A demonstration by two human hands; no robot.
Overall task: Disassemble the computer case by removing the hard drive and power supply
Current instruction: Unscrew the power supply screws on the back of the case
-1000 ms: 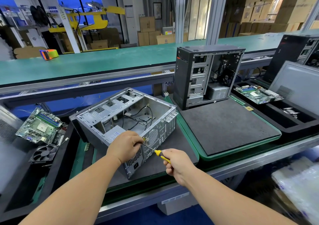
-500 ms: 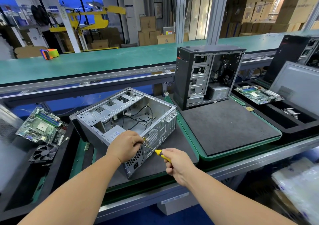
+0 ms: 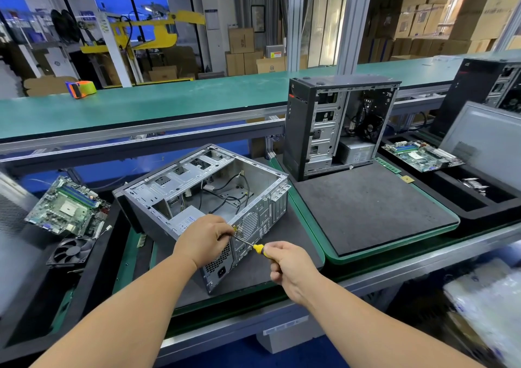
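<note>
Open grey computer case [image 3: 203,198] lying on its side on the tabletop [image 3: 366,206], power supply [image 3: 184,222] inside its near corner, left hand [image 3: 204,239] fingers curled on the case's back edge, right hand [image 3: 290,266] fingers wrapped round a yellow screwdriver [image 3: 253,246] touching the case

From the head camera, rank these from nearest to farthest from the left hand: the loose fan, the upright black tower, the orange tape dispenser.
From the left hand:
1. Loose fan, on the tray to its left.
2. Upright black tower, behind and right.
3. Orange tape dispenser, on the far green belt.
</note>
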